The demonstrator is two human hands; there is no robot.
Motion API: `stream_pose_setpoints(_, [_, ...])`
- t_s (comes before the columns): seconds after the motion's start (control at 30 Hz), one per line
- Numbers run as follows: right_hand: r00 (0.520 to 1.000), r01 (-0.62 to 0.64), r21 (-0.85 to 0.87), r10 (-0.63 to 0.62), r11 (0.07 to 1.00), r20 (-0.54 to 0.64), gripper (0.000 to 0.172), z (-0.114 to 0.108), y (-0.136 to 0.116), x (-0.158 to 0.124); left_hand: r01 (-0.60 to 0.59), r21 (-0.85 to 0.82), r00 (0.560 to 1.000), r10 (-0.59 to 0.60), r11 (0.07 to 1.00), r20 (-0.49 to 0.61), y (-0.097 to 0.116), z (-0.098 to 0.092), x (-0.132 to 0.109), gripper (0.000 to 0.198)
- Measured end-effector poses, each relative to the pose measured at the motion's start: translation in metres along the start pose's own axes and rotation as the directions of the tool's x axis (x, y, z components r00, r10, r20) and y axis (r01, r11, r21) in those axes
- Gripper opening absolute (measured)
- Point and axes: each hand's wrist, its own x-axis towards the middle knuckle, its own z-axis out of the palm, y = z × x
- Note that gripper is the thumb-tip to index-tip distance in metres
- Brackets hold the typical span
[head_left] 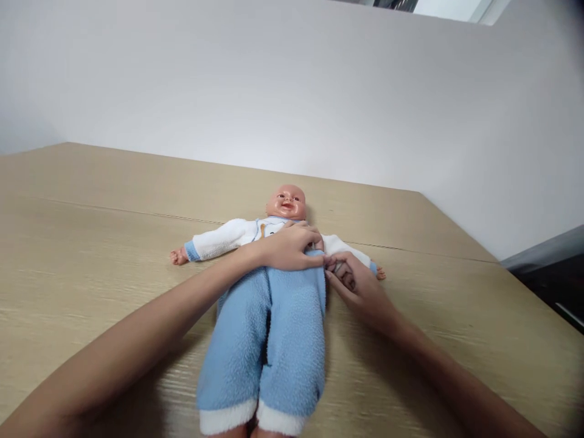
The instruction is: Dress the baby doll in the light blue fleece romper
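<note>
A baby doll [286, 204] lies on its back on the table, head away from me and arms spread wide. It wears a fuzzy white top [223, 239] with blue cuffs and light blue fleece trousers [292, 322] with white hems. Across the doll's belly reaches my left hand [292, 246], its thumb and curled fingers closed around the edge of the trouser waist. My right hand [349, 277] is at the same side of the waist, fingers bent and pinching the cloth edge there. My fingers partly hide the pinched cloth and the top's front print.
The wooden table [114, 243] has seams running across it and ends at a pale wall [228, 79]. Beyond the table's right edge stands a dark object [552, 274]. A window-like opening [447, 9] shows at the top right.
</note>
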Motion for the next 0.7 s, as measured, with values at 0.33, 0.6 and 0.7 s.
stream_pose_setpoints(0.33, [0.946,0.155,-0.573,-0.289,0.804,-0.149,0.058,-0.058,0.058,-0.014,0.007,0.040,0.994,-0.002,0.999,-0.108,0.009,0.004,0.009,0.027])
stream_pose_setpoints(0.6, [0.900,0.049,-0.412,-0.219,0.910,-0.376,0.043,-0.058,0.018,-0.018,-0.026,0.171,0.999,0.031,0.985,-0.026,0.012,0.017,0.027,0.071])
stream_pose_setpoints(0.7, [0.908,0.046,-0.136,-0.098,0.990,-0.407,0.043,-0.043,-0.006,-0.025,-0.025,0.160,0.994,0.041,0.987,-0.099,0.009,0.023,0.024,0.063])
